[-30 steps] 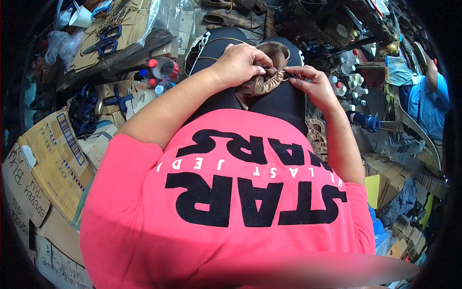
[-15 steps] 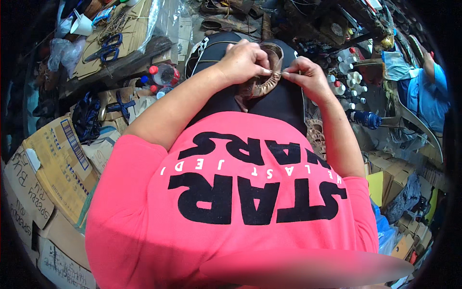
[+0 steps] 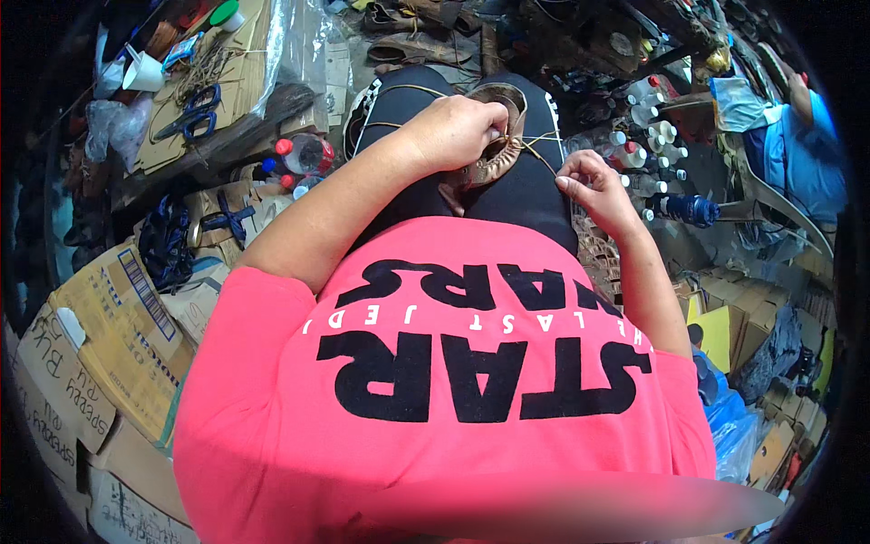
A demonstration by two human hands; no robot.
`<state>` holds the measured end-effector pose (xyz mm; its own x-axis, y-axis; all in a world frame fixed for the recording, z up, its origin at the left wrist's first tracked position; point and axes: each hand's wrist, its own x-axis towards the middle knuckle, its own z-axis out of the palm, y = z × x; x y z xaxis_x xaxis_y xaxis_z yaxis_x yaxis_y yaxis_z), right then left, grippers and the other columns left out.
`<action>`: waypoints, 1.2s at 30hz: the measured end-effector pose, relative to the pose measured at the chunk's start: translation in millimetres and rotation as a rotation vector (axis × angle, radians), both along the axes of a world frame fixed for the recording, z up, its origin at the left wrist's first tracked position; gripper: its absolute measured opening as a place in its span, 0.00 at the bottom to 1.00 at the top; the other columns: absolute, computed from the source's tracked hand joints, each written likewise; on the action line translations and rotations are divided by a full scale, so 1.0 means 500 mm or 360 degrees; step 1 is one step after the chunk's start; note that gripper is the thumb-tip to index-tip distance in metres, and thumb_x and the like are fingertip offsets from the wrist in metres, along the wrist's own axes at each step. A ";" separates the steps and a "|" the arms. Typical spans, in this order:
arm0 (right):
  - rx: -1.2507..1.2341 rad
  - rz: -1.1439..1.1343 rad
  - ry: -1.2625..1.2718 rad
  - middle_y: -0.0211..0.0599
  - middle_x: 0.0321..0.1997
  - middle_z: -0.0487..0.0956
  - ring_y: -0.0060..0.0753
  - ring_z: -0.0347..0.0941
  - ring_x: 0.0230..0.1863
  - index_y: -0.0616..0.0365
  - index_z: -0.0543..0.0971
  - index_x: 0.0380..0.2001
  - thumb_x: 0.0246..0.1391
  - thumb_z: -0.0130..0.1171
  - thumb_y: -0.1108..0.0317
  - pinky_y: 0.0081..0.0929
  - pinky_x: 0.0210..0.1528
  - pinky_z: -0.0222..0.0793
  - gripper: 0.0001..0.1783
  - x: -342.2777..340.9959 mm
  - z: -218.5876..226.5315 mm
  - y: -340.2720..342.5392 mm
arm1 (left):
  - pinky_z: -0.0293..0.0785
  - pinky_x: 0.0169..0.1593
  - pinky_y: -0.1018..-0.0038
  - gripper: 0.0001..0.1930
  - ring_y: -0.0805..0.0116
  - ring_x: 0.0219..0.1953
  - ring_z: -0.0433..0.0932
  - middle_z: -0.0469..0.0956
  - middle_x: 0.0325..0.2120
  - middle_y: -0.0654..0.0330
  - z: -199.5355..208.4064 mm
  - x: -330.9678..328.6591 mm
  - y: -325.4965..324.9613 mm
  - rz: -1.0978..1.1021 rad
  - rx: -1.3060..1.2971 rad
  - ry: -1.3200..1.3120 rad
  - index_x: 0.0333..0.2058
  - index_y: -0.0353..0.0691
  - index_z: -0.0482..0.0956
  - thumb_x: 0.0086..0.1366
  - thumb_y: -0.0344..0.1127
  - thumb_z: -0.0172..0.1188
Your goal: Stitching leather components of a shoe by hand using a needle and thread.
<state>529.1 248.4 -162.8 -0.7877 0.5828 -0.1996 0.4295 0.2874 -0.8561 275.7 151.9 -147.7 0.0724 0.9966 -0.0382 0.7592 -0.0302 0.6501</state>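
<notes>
A brown leather shoe upper (image 3: 495,170) with a puckered, gathered edge lies across my lap on dark trousers. My left hand (image 3: 456,132) is closed on its far left side, fingers curled over the opening and partly hidden. A thin tan cord (image 3: 542,160) runs from the upper's right side to my right hand (image 3: 595,188), which pinches it between thumb and fingers, a little apart from the leather. More of the cord lies over my left thigh. Whether my right hand also holds a needle is too small to tell.
Blue-handled scissors (image 3: 192,112) and a white cup (image 3: 143,71) lie at the far left on cardboard. Several plastic bottles (image 3: 308,156) stand on both sides. Cardboard boxes (image 3: 118,326) are stacked near left. Another person in a blue shirt (image 3: 797,163) is at far right.
My right hand has moved right and toward me, away from the upper, with the cord now stretched between them. My left hand has shifted slightly nearer, its fingers curled tighter over the leather.
</notes>
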 end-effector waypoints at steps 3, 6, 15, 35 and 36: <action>-0.0406 -0.0139 0.0007 0.25 0.29 0.70 0.19 0.65 0.35 0.62 0.72 0.28 0.53 0.57 0.73 0.20 0.40 0.63 0.05 -0.007 0.029 0.010 | 0.72 0.38 0.60 0.06 0.48 0.35 0.76 0.77 0.28 0.49 -0.012 -0.003 0.002 -0.0100 0.0084 0.0123 0.33 0.40 0.74 0.58 0.34 0.54; 0.0692 0.0016 0.0023 0.35 0.31 0.74 0.33 0.71 0.35 0.57 0.73 0.30 0.51 0.57 0.71 0.27 0.39 0.65 0.04 -0.049 0.075 0.063 | 0.72 0.37 0.58 0.06 0.48 0.34 0.76 0.77 0.27 0.50 0.003 -0.001 0.001 -0.0169 0.0124 0.0174 0.32 0.41 0.74 0.58 0.35 0.55; 0.1316 0.0548 -0.0238 0.37 0.32 0.75 0.42 0.71 0.40 0.55 0.75 0.31 0.50 0.57 0.66 0.35 0.47 0.61 0.07 -0.107 0.095 0.052 | 0.71 0.37 0.57 0.06 0.49 0.34 0.76 0.77 0.27 0.50 -0.012 -0.007 -0.002 -0.0175 0.0123 0.0252 0.32 0.41 0.73 0.59 0.36 0.54; -0.1250 -0.0165 0.1395 0.36 0.37 0.77 0.26 0.73 0.38 0.58 0.73 0.38 0.61 0.50 0.60 0.25 0.46 0.67 0.12 -0.177 0.075 0.024 | 0.70 0.39 0.82 0.08 0.78 0.33 0.75 0.77 0.28 0.63 0.107 0.001 -0.017 -0.0165 0.0304 -0.1532 0.31 0.37 0.77 0.64 0.35 0.55; -0.1409 -0.0059 0.1360 0.34 0.33 0.76 0.24 0.72 0.35 0.58 0.72 0.36 0.62 0.48 0.60 0.22 0.40 0.67 0.12 -0.191 0.092 -0.002 | 0.70 0.40 0.80 0.08 0.77 0.34 0.75 0.78 0.30 0.62 0.098 0.023 -0.024 -0.0316 0.0216 -0.1641 0.31 0.38 0.77 0.65 0.35 0.53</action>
<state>433.6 247.5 -117.0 -0.8451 0.5334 0.0343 -0.3687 -0.5354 -0.7599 287.1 140.1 -98.6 0.1685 0.9546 0.2457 -0.1849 -0.2142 0.9591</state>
